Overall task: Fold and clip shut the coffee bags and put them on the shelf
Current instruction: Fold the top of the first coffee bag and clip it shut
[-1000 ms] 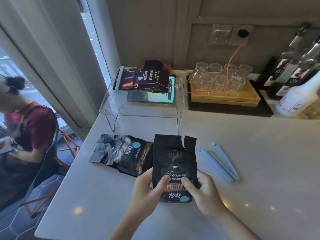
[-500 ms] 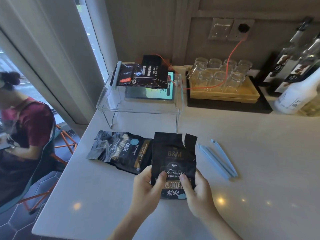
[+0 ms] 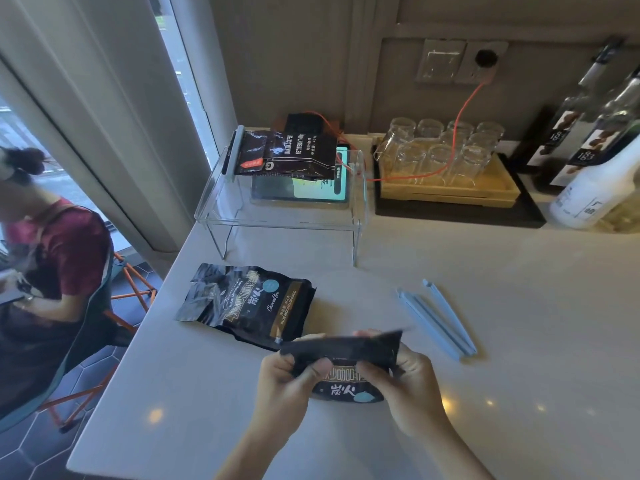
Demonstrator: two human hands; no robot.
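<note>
Both hands grip a black coffee bag with its top bent over, near the counter's front edge.

The left hand (image 3: 282, 382) and right hand (image 3: 405, 386) pinch the held bag (image 3: 343, 362) at its fold, thumbs in front; the fingers behind seem curled, though hidden. Just beyond lies a second bag (image 3: 249, 303), blue clips (image 3: 436, 320) toward the right. Farther back, a clipped bag (image 3: 287, 155) rests on the clear shelf (image 3: 287, 220) by the left edge.

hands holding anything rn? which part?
Both hands, left hand and right hand, pinch the black coffee bag at its folded-over top, one at each end.
</note>
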